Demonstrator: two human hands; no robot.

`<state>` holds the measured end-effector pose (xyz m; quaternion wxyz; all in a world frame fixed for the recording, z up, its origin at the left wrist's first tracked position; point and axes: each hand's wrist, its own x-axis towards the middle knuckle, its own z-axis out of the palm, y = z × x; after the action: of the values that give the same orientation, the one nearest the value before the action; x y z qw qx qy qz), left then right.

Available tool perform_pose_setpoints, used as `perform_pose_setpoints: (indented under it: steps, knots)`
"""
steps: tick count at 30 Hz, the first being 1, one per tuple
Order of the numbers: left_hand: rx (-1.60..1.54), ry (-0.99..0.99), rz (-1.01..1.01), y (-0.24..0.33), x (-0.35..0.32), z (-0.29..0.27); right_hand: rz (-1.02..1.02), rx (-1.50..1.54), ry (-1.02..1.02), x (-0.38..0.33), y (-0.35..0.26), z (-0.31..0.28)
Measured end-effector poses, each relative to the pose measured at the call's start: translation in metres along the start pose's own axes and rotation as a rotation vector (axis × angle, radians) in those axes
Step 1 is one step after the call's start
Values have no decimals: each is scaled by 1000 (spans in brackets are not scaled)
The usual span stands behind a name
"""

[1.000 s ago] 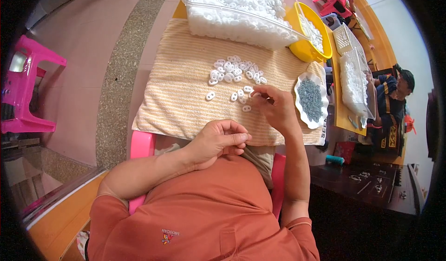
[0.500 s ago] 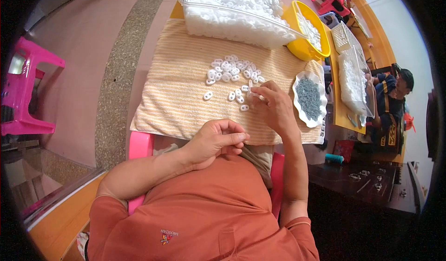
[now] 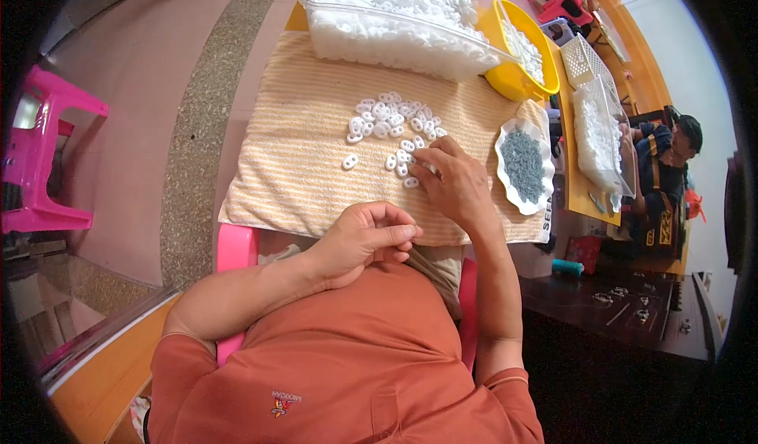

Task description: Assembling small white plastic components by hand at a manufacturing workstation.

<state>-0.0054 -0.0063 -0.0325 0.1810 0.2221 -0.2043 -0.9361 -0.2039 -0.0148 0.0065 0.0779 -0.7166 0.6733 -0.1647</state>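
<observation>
Small white oval plastic pieces [image 3: 383,116], each with two holes, lie in a loose heap on a striped yellow-and-white towel [image 3: 292,136]. A few more lie nearer to me, and one sits apart at the left. My right hand [image 3: 456,182] reaches over the near ones, thumb and forefinger drawn together on a white two-holed piece at the edge of the group. Close to my body, my left hand [image 3: 375,236] is closed in a pinch, thumb against fingers. Whatever it may hold is hidden or too small to name.
A large clear bin [image 3: 395,45] of white pieces stands at the towel's far edge, with a yellow basin [image 3: 513,84] beside it. A scalloped white dish [image 3: 505,187] of small grey pieces sits at the right. Beyond are another clear bin [image 3: 600,136] and a seated person [image 3: 671,159].
My right hand has moved slightly left and nearer to me, its fingertips now at the near white pieces. Some of those pieces have shifted. My left hand stays nearly still.
</observation>
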Motion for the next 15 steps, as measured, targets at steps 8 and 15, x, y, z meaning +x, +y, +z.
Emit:
perform_pose_setpoints:
  steps: [8, 15]
  knots:
    - [-20, -8, 9, -1, 1, 0, -68, -16, -38, 5, 1, 6]
    - [5, 71, 136, 2, 0, 6, -89, 338, 60, -9, 6, 3]
